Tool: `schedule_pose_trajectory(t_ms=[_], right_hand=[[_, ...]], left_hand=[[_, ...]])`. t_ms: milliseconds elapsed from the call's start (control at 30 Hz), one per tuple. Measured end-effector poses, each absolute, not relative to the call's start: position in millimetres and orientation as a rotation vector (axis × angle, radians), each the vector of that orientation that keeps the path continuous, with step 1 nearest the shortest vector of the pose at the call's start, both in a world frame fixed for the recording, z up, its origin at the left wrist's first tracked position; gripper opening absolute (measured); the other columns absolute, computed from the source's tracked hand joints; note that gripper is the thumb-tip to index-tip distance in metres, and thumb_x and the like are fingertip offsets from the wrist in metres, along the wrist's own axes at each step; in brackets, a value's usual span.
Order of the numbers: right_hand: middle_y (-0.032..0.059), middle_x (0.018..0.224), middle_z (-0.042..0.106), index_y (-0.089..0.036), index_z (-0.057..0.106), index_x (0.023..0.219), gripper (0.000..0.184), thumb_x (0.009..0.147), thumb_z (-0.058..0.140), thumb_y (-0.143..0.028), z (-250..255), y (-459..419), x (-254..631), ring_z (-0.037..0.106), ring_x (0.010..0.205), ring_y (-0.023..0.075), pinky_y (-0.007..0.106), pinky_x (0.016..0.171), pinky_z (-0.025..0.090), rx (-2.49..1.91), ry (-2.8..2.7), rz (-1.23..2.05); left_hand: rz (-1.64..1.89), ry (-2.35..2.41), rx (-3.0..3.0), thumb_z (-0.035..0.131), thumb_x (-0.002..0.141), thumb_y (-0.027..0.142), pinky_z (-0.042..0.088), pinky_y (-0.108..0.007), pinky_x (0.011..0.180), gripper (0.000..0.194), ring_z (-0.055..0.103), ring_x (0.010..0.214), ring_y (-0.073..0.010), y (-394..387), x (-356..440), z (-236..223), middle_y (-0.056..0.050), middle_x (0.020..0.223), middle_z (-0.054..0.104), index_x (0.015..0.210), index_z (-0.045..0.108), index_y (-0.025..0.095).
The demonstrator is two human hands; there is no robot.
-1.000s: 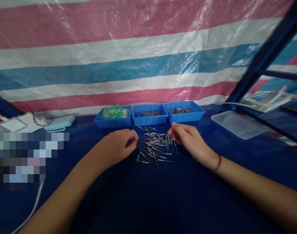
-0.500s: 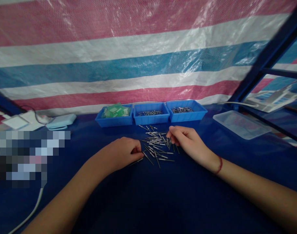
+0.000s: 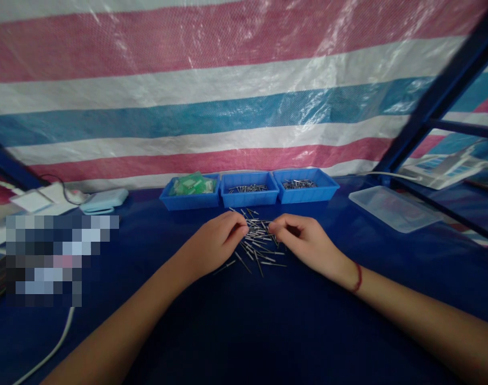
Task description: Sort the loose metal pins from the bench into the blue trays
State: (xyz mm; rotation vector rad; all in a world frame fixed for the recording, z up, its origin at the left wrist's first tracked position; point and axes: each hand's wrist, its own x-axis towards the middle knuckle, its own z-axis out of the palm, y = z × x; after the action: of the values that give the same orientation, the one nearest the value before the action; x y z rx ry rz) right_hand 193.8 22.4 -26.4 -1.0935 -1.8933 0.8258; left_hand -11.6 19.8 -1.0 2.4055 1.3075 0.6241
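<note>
A loose pile of silvery blind rivets (image 3: pixel 256 238), with thin stems and thicker sleeves, lies on the blue tabletop (image 3: pixel 235 326). At the pile's left side, my left hand (image 3: pixel 222 235) is closed, thumb and forefinger pinched together over the rivets; whatever is between the tips is too small to make out. Opposite it, my right hand (image 3: pixel 308 238) pinches at the right edge of the pile. A thin rivet stem seems to run into its fingertips. The two sets of fingertips are a short gap apart, with rivets between and below them.
Behind the pile stand three blue bins: the left bin (image 3: pixel 190 201) with green-and-clear packets, the middle bin (image 3: pixel 249 199) and right bin (image 3: pixel 308 194) with rivets. A translucent lid (image 3: pixel 396 208) lies right. Left are a light-blue case (image 3: pixel 103 201) and white cable (image 3: pixel 63 337).
My left hand has moved up and right onto the pile, its thumb and forefinger now pinched. My right hand has shifted slightly left and down, closer to the left.
</note>
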Motion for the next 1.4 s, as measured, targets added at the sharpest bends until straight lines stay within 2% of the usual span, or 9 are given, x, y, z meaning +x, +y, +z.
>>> schedule_pose_trajectory(t_ms=[100,167,267,467,667,833,933,1400], right_hand=[[0.0008,0.069,0.058,-0.017,0.061,0.078,0.018,0.083,0.054,-0.033,-27,19,192,0.049,0.059,0.0114,0.025,0.055,0.04,-1.024,-1.899,0.836],[0.0021,0.073,0.06,-0.017,0.063,0.083,0.017,0.082,0.055,-0.032,-26,17,192,0.049,0.059,0.0115,0.025,0.054,0.039,-0.991,-1.905,0.819],[0.0027,0.075,0.06,-0.017,0.063,0.083,0.016,0.082,0.056,-0.031,-26,15,192,0.049,0.058,0.0112,0.025,0.052,0.038,-0.964,-1.905,0.794],[0.0035,0.078,0.062,-0.018,0.062,0.082,0.015,0.083,0.056,-0.032,-24,14,190,0.055,0.067,0.0138,0.028,0.058,0.043,-0.931,-1.817,0.846],[0.0025,0.076,0.06,-0.019,0.06,0.079,0.015,0.082,0.057,-0.034,-22,11,188,0.053,0.064,0.0133,0.028,0.057,0.042,-0.945,-1.784,0.869],[0.0007,0.069,0.055,-0.019,0.06,0.081,0.014,0.083,0.056,-0.032,-23,10,189,0.049,0.059,0.012,0.027,0.053,0.04,-0.928,-1.778,0.86],[-0.0003,0.068,0.052,-0.019,0.06,0.081,0.013,0.082,0.056,-0.031,-24,10,188,0.047,0.057,0.011,0.026,0.052,0.038,-0.919,-1.787,0.833],[-0.0013,0.069,0.052,-0.02,0.06,0.083,0.008,0.082,0.056,-0.026,-26,11,190,0.046,0.056,0.01,0.025,0.052,0.038,-0.955,-1.792,0.76]], left_hand=[[0.727,1.247,2.257,0.042,0.091,0.027,0.043,-0.026,0.07,0.016,0.057,0.075,-0.0147,13,2,-4,-0.001,0.083,0.061,0.088,0.055,0.018],[0.764,1.222,2.185,0.043,0.091,0.027,0.043,-0.025,0.069,0.016,0.057,0.074,-0.0143,10,7,-7,0.0,0.082,0.061,0.089,0.056,0.018],[0.802,1.189,2.139,0.043,0.091,0.028,0.043,-0.026,0.069,0.016,0.057,0.075,-0.0142,8,11,-11,0.0,0.082,0.06,0.091,0.056,0.018],[0.802,1.149,2.121,0.042,0.092,0.028,0.042,-0.026,0.07,0.018,0.055,0.075,-0.0138,10,12,-13,0.001,0.081,0.059,0.093,0.056,0.018],[0.786,1.113,2.129,0.041,0.092,0.028,0.043,-0.025,0.072,0.019,0.056,0.079,-0.014,9,13,-12,-0.001,0.086,0.059,0.096,0.057,0.019],[0.771,1.117,2.155,0.044,0.091,0.028,0.043,-0.023,0.068,0.018,0.054,0.073,-0.0123,7,13,-11,0.001,0.08,0.058,0.087,0.059,0.018],[0.784,1.137,2.147,0.047,0.089,0.027,0.042,-0.023,0.068,0.015,0.055,0.073,-0.0119,7,14,-11,0.001,0.079,0.059,0.089,0.059,0.018],[0.996,1.268,2.199,0.054,0.085,0.023,0.046,-0.026,0.073,0.007,0.058,0.078,-0.0137,7,13,-12,0.0,0.086,0.063,0.089,0.058,0.019]])
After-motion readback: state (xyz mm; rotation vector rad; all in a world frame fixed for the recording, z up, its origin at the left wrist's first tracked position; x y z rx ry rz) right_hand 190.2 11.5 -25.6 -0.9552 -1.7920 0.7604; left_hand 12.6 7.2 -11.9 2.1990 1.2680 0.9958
